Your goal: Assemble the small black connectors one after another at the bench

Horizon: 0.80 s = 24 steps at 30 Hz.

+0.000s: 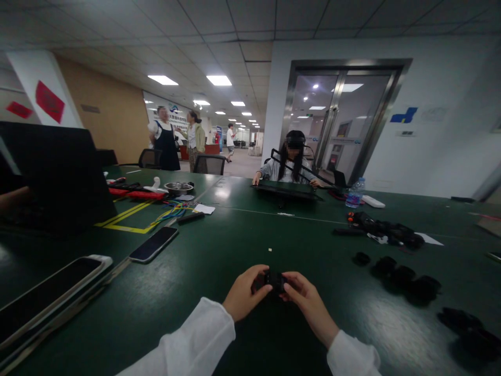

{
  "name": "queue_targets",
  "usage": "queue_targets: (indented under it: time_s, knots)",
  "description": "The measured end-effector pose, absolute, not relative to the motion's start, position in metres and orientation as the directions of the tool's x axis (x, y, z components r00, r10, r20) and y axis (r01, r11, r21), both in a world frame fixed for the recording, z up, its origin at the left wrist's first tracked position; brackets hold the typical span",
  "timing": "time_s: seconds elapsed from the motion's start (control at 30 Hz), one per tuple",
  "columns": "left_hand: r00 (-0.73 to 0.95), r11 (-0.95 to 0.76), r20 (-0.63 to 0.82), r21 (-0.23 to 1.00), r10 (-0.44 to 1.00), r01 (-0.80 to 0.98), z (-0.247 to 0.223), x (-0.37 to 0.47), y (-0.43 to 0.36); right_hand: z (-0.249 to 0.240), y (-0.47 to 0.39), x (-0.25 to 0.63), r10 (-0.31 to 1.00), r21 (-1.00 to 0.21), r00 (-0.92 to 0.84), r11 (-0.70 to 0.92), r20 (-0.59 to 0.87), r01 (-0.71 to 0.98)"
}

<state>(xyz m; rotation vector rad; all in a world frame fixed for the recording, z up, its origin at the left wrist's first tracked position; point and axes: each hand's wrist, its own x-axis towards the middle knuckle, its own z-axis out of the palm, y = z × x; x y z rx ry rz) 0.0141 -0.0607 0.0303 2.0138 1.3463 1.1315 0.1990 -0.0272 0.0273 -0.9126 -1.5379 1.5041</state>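
Note:
Between my two hands, just above the green table (219, 250), is a small black blocky part (276, 281); its exact kind is too dark to make out. Thumb and fingers of my left hand (248, 292) pinch its left side. On its right side, the fingertips and thumb of my right hand (307, 300) close on it as well. A tiny pale piece (270, 249) lies on the tabletop beyond my hands. Several similar black parts (403, 277) sit in a row to the right.
Left are two phones (154, 244), (50, 287), a laptop (58, 172), coloured wires (172, 211) and a metal bowl (179, 188). A water bottle (355, 193) and a black jointed assembly (385, 230) stand right. Across the table, a person (291, 167) holds a black panel (287, 191).

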Motion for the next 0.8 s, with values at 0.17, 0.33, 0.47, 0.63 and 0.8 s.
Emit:
queue_targets:
  time_s: [0.17,0.33,0.47,0.63,0.8]
  knots:
    - [0.184,-0.33,0.274,0.775,0.944,0.539,0.028,0.013,-0.059,0.033,-0.031,0.2,0.889,-0.999,-0.457,0.041,0.031,0.013]
    - [0.2,-0.32,0.251,0.784,0.947,0.531,0.027,0.012,-0.058,0.034,-0.032,0.2,0.892,-0.999,-0.452,0.036,0.029,0.007]
    - [0.261,-0.402,0.307,0.724,0.915,0.561,0.025,0.013,-0.059,0.032,-0.029,0.202,0.919,-0.999,-0.395,-0.004,0.012,-0.04]
    - [0.292,-0.419,0.301,0.683,0.908,0.599,0.018,0.013,-0.056,0.027,-0.026,0.205,0.922,-0.997,-0.385,-0.056,-0.034,-0.047]
    - [0.291,-0.382,0.253,0.704,0.923,0.598,0.02,0.013,-0.056,0.024,-0.026,0.204,0.919,-0.997,-0.395,-0.033,-0.005,-0.065]
